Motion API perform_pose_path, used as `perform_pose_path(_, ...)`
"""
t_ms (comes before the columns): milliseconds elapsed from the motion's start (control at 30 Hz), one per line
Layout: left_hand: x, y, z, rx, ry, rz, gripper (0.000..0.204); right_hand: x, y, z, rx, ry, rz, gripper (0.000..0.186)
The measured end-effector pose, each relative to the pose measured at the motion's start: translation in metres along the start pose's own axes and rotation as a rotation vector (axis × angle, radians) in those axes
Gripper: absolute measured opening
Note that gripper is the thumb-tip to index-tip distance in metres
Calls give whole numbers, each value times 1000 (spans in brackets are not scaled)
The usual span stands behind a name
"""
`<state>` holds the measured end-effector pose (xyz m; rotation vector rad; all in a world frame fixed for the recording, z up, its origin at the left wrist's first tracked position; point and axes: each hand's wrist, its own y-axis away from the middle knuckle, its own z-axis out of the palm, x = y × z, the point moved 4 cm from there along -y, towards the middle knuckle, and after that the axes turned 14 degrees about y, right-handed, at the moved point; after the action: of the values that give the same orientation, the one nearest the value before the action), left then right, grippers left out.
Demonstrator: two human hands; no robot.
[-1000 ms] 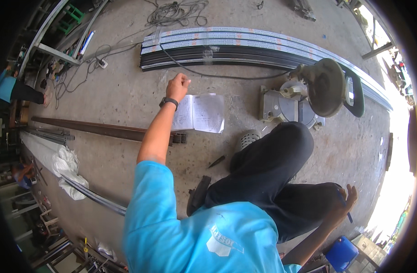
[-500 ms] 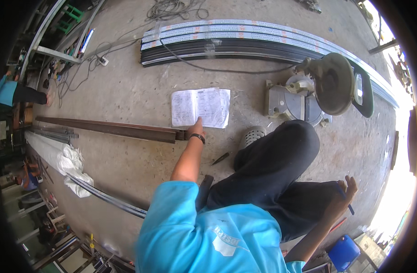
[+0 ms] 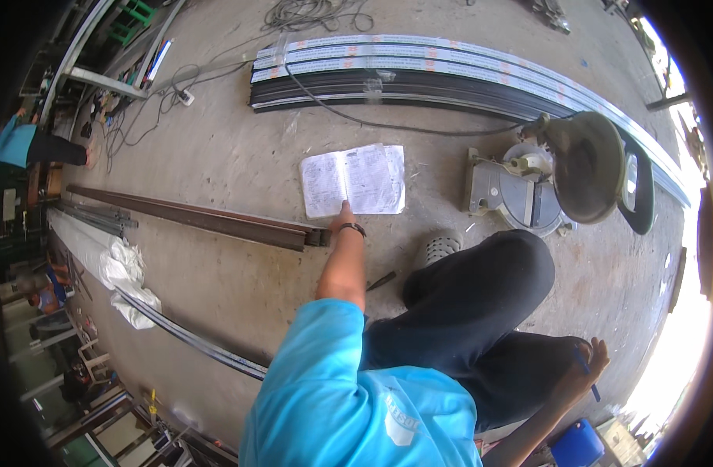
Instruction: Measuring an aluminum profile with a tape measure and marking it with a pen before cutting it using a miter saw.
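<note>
An opened sheaf of white handwritten paper lies on the concrete floor in front of me. My left hand reaches over its lower edge, index finger stretched onto the page near the middle fold. The other left fingers seem curled and hold nothing that I can see. Beside my right knee, my right hand keeps a blue pen between its fingers, its other fingers half spread. Just left of my left wrist are the ends of brown metal profiles.
At the right stands a mitre saw, its cord running across a long bundle of wrapped dark profiles. A small dark pointed object lies by my shoe. White-wrapped lengths lie left. Another person is far left.
The view has shifted slightly, so the floor objects sit a little further right. My left finger stays near the page's fold. My right hand has turned a little, showing more of the pen.
</note>
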<state>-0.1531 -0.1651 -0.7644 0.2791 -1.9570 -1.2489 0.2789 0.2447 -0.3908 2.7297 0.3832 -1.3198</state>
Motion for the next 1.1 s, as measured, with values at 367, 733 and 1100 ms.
perform_pose_path(367,-8,-18,20,90,16,30,46,-72,4,39,37,364,0,45)
perform_pose_path(733,-2,-31,28,157,42,103,57,-54,-13,40,7,267,23,44)
perform_pose_path(1100,-9,-42,31,-111,297,187,37,-60,-10,53,-14,238,46,47)
